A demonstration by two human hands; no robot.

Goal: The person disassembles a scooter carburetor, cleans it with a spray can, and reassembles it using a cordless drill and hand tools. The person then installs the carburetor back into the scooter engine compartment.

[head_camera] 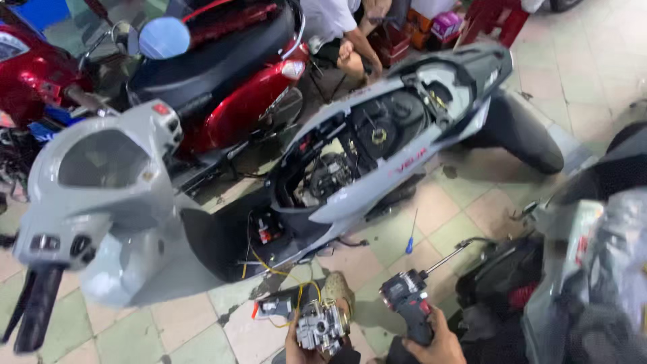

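My left hand [300,345] at the bottom centre holds a silver metal carburettor [321,326] with yellow wires trailing from it. My right hand [435,344] grips the handle of a black and red power driver [406,296], whose long bit points up and to the right. In front of me stands a grey scooter [377,182] with its seat off and the engine bay open. Its handlebar and front cover [101,182] are at the left.
A red scooter [242,87] is parked behind the grey one. A seated person [340,34] is at the top centre beside boxes. A blue-handled screwdriver [410,237] lies on the tiled floor. Another covered vehicle [593,269] stands close at the right.
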